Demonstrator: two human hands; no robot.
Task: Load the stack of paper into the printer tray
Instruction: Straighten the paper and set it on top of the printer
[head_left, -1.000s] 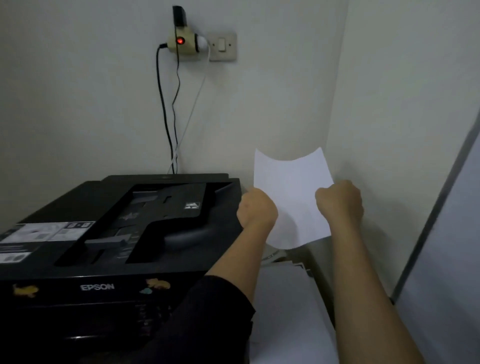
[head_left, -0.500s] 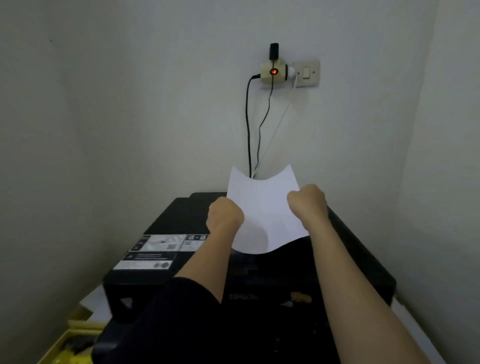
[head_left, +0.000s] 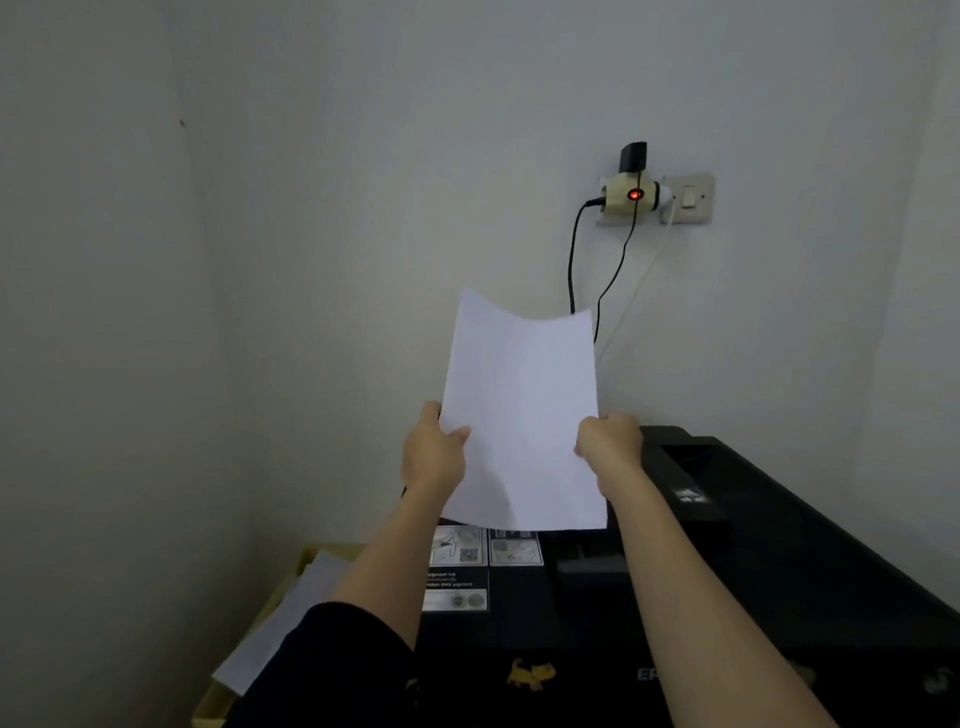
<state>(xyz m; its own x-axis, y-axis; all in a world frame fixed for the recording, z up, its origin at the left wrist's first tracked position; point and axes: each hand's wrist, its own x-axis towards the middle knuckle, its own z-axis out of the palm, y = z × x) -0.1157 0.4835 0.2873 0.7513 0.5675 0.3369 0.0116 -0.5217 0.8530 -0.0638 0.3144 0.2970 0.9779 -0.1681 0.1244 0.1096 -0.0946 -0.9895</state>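
I hold a thin stack of white paper (head_left: 522, 410) upright in front of me, above the left rear part of a black printer (head_left: 753, 561). My left hand (head_left: 434, 452) grips the paper's left edge and my right hand (head_left: 610, 447) grips its right edge, both about two thirds of the way down. The top edge of the paper sags in a shallow curve. The printer's top carries white instruction labels (head_left: 460, 571) and a recessed document feeder (head_left: 685, 462). I cannot see any open paper tray.
A wall socket (head_left: 685, 197) with a lit adapter (head_left: 631, 195) sits above the printer, and cables (head_left: 571, 265) hang down behind it. A yellow box (head_left: 244, 649) with loose white sheets (head_left: 291, 618) stands left of the printer. Walls close in on the left and behind.
The view has swung left and the printer now lies at the lower right. Both hands have carried the paper over the printer's left rear and raised it, with their grip lower on the sheets.
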